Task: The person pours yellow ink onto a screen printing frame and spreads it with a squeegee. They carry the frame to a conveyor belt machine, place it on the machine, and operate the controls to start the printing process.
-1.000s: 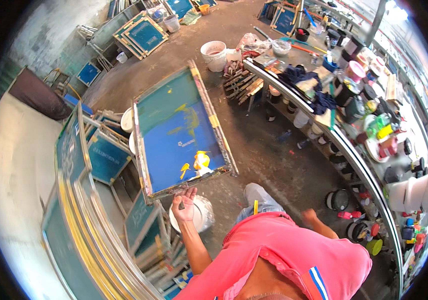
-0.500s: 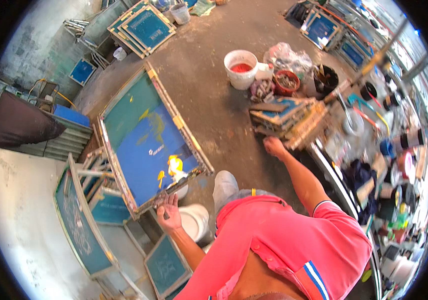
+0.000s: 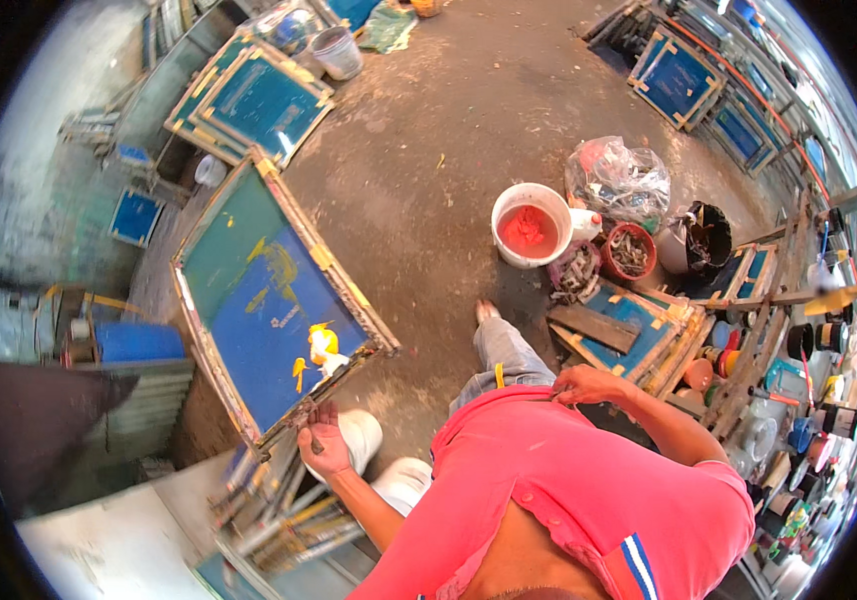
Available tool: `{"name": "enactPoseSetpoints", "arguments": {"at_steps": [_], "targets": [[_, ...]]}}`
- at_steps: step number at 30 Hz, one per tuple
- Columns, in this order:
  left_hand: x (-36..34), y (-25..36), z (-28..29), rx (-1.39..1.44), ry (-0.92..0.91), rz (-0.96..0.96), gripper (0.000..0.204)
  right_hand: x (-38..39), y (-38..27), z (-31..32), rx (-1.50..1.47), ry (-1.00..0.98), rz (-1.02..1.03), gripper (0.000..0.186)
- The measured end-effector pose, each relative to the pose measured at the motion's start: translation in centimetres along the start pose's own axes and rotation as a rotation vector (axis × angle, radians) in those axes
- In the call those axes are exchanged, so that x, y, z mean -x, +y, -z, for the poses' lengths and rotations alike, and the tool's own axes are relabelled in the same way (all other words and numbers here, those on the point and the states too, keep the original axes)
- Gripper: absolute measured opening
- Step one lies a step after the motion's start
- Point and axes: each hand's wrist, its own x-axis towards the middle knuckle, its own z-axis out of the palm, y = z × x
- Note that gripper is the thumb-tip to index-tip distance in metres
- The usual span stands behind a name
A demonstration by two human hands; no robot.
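A large screen-printing frame with a green and blue mesh, yellow smears and a yellow-and-white ink blob is held out at my left side. My left hand grips its near lower edge, fingers curled up against the wooden border. My right hand is at my waist by the hem of my red shirt, fingers bent; what they grip, if anything, is too small to make out. White buckets sit beneath the frame, partly hidden by it.
Ahead on the brown floor stand a bucket of red paint, a bagged heap, a black bucket and stacked screens. A cluttered shelf runs along the right. More screens lean at the back.
I have turned and moved forward, so the paint bucket and stacked screens appear nearer. My right hand has come back from outstretched to my waist. The frame stays in my left hand.
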Motion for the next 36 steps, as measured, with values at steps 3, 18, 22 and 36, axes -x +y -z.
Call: {"name": "enactPoseSetpoints", "arguments": {"at_steps": [3,18,22,36], "targets": [[-14.0,-2.7,-2.2,0.015,-0.072,0.046,0.054,-7.1,-0.1,6.8,-0.016,0.212,0.093,0.035],[-62.8,-21.6,-23.8,-0.018,-0.3,0.229,0.057,-32.2,-2.1,41.7,-0.903,0.321,-0.369,0.018],[-76.7,-30.8,-30.0,-0.065,-0.358,0.33,0.053,-39.8,3.6,51.2,-0.86,0.405,-0.419,0.015],[-115.2,-71.7,-62.3,-0.06,-0.62,0.589,0.047,-60.1,18.8,91.6,-0.368,1.142,-0.724,0.019]]}}
